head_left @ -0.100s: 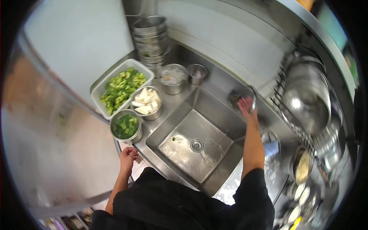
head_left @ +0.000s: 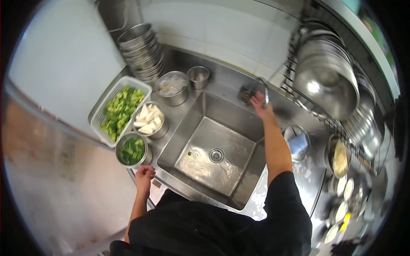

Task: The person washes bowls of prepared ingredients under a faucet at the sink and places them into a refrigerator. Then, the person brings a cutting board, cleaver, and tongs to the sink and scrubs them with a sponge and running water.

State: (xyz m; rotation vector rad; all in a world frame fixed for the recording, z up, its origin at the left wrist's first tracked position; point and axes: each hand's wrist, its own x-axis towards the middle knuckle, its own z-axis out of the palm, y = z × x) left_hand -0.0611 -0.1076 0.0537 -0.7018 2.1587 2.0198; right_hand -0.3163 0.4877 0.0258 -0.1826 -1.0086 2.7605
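My right hand (head_left: 259, 104) reaches over the far right edge of the steel sink (head_left: 205, 145), beside the curved faucet (head_left: 266, 90). Its fingers are stretched out towards the dark faucet base (head_left: 246, 94); whether they touch it I cannot tell. My left hand (head_left: 145, 173) hangs at the sink's near left corner with loosely curled fingers and nothing visible in them. Just beyond it stands a steel pot of broccoli in water (head_left: 133, 150). A small green scrap (head_left: 189, 153) lies on the sink floor, left of the drain (head_left: 216, 155).
Left of the sink are a white basket of broccoli (head_left: 147, 91) and a pot of white chunks (head_left: 148, 119). Behind them stand stacked steel pots (head_left: 139, 49). To the right, a wire rack holds steel bowls (head_left: 326, 85); a blue cloth (head_left: 297, 143) sits in a container.
The camera view has turned slightly, so the sink and pots sit further left. My right hand stays by the faucet, and my left hand stays near the broccoli pot.
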